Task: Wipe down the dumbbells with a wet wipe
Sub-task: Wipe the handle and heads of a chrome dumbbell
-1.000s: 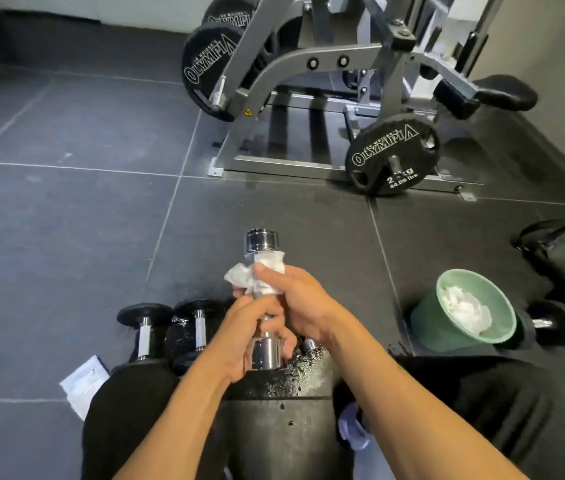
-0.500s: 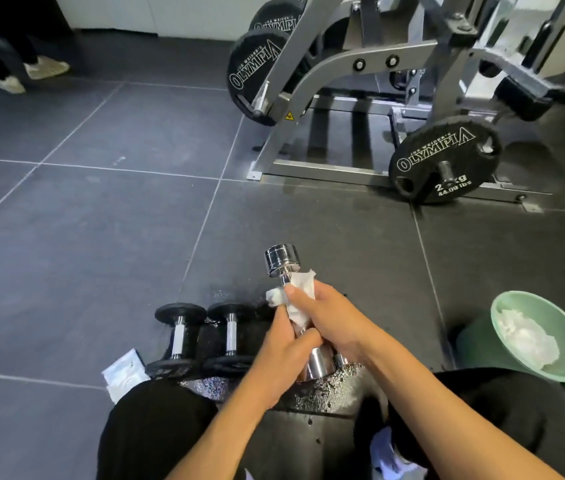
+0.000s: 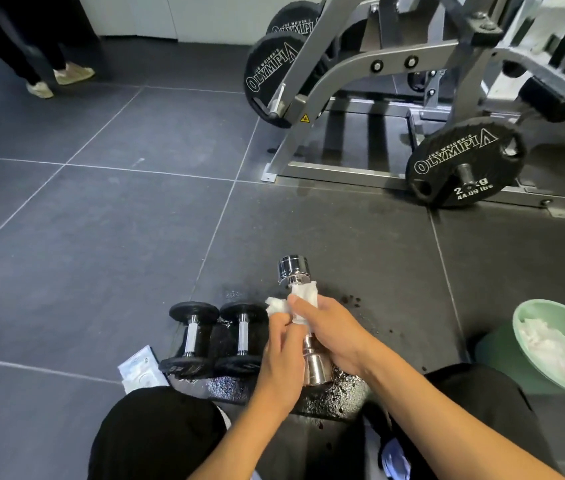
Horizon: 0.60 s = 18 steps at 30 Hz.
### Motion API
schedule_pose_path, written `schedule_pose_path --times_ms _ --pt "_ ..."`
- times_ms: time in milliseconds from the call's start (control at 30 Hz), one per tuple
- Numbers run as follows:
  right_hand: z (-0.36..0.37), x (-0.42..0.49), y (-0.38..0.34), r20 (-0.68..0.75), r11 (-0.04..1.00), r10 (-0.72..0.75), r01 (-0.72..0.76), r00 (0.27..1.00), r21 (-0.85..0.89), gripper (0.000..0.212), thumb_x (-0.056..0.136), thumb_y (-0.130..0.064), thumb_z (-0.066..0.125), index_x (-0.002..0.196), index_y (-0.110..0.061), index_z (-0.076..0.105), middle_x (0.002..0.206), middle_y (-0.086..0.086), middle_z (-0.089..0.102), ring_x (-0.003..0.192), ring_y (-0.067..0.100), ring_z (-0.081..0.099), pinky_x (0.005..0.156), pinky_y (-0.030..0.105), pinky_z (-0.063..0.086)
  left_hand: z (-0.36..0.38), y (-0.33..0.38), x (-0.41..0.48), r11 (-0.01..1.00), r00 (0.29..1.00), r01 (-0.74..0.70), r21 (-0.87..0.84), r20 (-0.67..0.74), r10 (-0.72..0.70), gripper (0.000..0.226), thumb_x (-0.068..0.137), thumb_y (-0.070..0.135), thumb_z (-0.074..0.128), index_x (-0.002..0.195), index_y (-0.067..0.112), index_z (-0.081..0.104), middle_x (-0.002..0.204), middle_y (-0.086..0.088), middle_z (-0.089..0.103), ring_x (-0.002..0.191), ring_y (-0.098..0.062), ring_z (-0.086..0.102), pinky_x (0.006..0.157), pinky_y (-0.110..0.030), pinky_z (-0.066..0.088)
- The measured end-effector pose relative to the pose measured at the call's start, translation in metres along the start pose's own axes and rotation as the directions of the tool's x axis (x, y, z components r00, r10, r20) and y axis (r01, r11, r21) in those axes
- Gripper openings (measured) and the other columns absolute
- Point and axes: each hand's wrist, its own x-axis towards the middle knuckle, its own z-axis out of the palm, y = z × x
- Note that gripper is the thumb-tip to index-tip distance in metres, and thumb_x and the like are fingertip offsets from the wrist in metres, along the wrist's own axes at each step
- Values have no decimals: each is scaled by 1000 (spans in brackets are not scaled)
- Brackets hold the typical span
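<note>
I am sitting on the floor of a gym. Ahead of me stands a grey steel weight machine (image 3: 371, 67) loaded with black plates (image 3: 464, 161) marked OLYMPIA, one stamped 44.09 lbs, and dark square tiles (image 3: 101, 237) cover the floor. Two black dumbbells (image 3: 217, 336) lie side by side just in front of my knees, I hold a chrome dumbbell (image 3: 293, 270) upright beside them, and another person's legs and shoes (image 3: 73, 72) show at the far left.
</note>
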Motion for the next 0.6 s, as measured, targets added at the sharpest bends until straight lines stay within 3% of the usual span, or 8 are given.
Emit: schedule_pose_path --times_ms 67,133,200,267,300,433,533,600 --pt "2 -2 2 -28 999 -14 16 1000 51 31 106 -27 57 119 -2 72 97 14 78 79 19 73 65 29 57 0 1 3 998 999 -13 67 -35 15 35 92 64 46 97 30 52 89 2 63 83 -22 61 84 -55 52" --pt "3 -4 4 -60 999 -40 42 997 27 30 106 -27 58 117 -3 73 80 9 73 59 13 66 47 22 48 3 5 1 993 995 -47 104 -86 56 33 101 67 41 105 35 45 94 1 68 84 -14 68 82 -45 57" --pt "4 -3 5 -98 994 -92 97 991 51 30 106 -29 57 115 -6 73 88 9 77 68 15 72 55 25 54 8 15 -4 968 989 -99 232 -80 120 41 95 71 33 110 34 41 90 4 70 77 -5 68 76 -38 56" --pt "1 -1 4 -158 985 -162 168 974 24 30 107 -30 54 113 -8 74 101 10 80 91 22 77 77 34 61 9 21 -1 936 987 -133 326 -40 154 50 88 77 28 113 35 39 88 3 70 74 -8 69 75 -42 58" --pt "-1 -1 3 -193 981 -192 194 962 -6 30 108 -29 52 110 -8 73 99 10 80 92 21 77 79 34 61 7 25 4 931 989 -125 342 -37 146 53 87 79 28 114 35 39 91 2 71 77 -12 71 76 -43 59" --pt "-18 4 -2 -245 951 -278 229 929 -208 34 106 -41 48 96 -15 68 75 5 73 66 18 64 59 38 52 6 40 47 909 999 -47 414 -2 52 61 85 85 48 117 33 51 117 4 53 93 -21 67 90 -39 52" --pt "-31 7 -4 -158 876 -285 189 945 -444 33 105 -34 44 92 -11 64 62 3 69 58 15 64 58 39 53 17 47 67 983 931 99 154 335 -146 47 86 69 67 85 22 71 74 -7 62 59 -22 54 66 -39 45" --pt "-32 3 -5 -92 832 -255 170 963 -528 27 106 -29 44 93 -13 62 59 -1 67 56 13 65 56 33 54 20 41 73 986 910 142 88 380 -165 47 91 57 73 85 11 74 66 -12 62 53 -22 53 54 -36 41"
